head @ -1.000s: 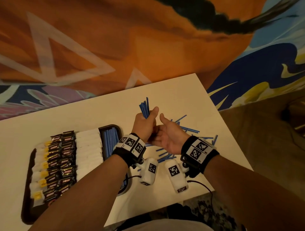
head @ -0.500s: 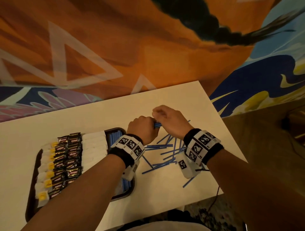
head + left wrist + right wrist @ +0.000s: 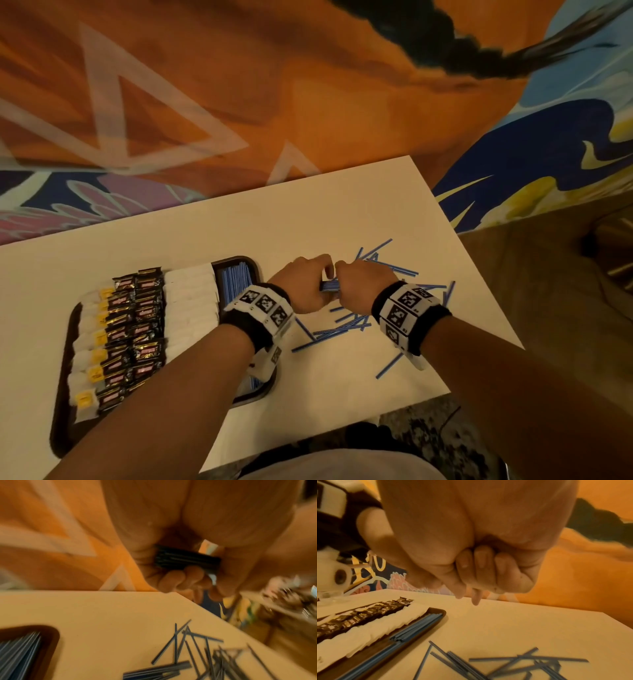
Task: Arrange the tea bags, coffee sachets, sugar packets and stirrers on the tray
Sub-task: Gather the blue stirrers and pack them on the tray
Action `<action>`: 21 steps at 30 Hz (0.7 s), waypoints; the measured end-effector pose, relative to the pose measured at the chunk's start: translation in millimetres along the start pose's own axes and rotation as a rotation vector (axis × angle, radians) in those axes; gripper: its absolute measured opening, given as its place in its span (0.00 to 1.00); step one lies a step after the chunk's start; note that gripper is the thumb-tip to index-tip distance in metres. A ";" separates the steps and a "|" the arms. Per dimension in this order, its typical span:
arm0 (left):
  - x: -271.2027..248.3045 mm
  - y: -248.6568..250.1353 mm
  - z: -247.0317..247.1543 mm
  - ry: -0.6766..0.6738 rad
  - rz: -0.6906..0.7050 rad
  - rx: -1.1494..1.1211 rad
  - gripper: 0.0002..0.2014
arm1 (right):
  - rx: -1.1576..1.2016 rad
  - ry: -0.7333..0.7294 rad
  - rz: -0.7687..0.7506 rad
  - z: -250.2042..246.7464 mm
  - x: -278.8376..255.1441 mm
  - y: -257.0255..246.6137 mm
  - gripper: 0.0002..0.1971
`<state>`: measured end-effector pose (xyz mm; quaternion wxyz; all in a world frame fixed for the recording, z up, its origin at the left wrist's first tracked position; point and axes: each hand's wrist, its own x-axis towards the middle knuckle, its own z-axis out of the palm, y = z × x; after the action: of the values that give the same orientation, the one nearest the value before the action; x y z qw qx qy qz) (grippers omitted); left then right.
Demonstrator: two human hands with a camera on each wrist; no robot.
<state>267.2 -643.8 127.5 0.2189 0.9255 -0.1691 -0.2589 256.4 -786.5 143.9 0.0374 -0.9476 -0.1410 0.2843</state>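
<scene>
A bundle of thin blue stirrers [image 3: 329, 285] is held level above the table [image 3: 308, 212], just right of the tray's far corner, between both hands. The left hand [image 3: 301, 286] is closed around one end and the right hand [image 3: 363, 285] around the other; both grips are curled tight on the bundle.

The stirrers are seen as slender, straight, flat strips, probably plastic. Loose stirrers [image 3: 346, 325] lie scattered and crossed on the smooth white table beneath and to the right of the hands.

The tray [image 3: 251, 265] is dark, with rounded corners and a raised rim. On it, from left to right in the head view, are rows of white tea bags with yellow tags [image 3: 92, 339], glossy dark coffee sachets [image 3: 135, 325], white sugar packets [image 3: 190, 301] and a neat strip of laid stirrers [image 3: 234, 279].

In the left wrist view the bundle [image 3: 187, 559] is shown end-on across the curled fingers [image 3: 171, 580], a detail hidden from the head camera. In the right wrist view only curled fingers [image 3: 481, 566] are shown; the bundle is hidden within the fist. The crinkled edges of the sugar packets [image 3: 385, 626] are clearer there.

The tray's near right side is covered by the left forearm. The sachet print is too blurred to be read.
</scene>
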 end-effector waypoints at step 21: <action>4.1 -6.4 26.9 0.495 -0.331 -1.214 0.19 | 1.024 0.362 -0.055 17.5 21.7 8.8 0.18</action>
<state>256.9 -648.7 101.9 0.6899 0.6839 0.2057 -0.1184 266.3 -788.8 116.5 0.5255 -0.8379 -0.0002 0.1476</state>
